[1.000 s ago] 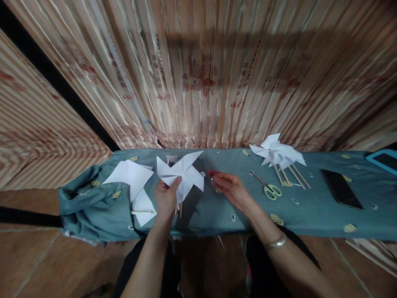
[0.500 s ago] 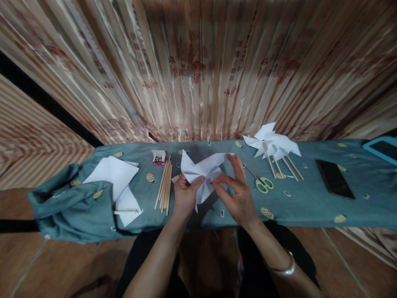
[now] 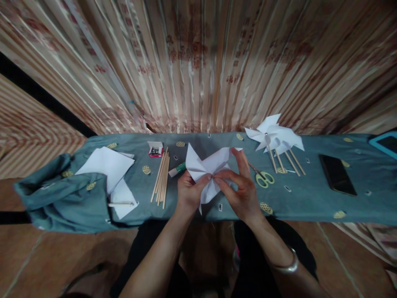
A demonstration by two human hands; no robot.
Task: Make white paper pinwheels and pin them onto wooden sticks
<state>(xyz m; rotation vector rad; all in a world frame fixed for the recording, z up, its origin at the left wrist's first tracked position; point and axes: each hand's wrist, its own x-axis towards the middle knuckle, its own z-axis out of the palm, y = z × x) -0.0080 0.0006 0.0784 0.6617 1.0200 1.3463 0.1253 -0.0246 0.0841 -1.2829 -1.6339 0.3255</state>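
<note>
A white paper pinwheel (image 3: 214, 163) with folded blades is held up above the cloth, in front of me. My left hand (image 3: 190, 193) grips its lower left side, the thumb pressed near the centre. At that same centre, the thumb and forefinger of my right hand (image 3: 240, 194) are pinched together; any small part between them is too hidden to make out. Another finger of this hand is raised by the right-hand blade. Beside my left hand lie several wooden sticks (image 3: 161, 178) and a green-and-white tube (image 3: 177, 169). Scissors with green handles (image 3: 264, 179) rest just right of my right hand.
A small open box of metal pins (image 3: 155, 150) stands behind the sticks. White paper sheets (image 3: 104, 165) lie at left, with a pale stick-like object (image 3: 120, 204) on them. Several pinwheels on sticks (image 3: 276, 134), a phone (image 3: 337, 174) and a blue-framed device (image 3: 384, 144) are at right.
My left thumb has come in to the pinwheel's centre, meeting my right fingertips there. The pinwheel and both hands have shifted slightly right, uncovering more of the green-and-white tube. The view has tilted a little.
</note>
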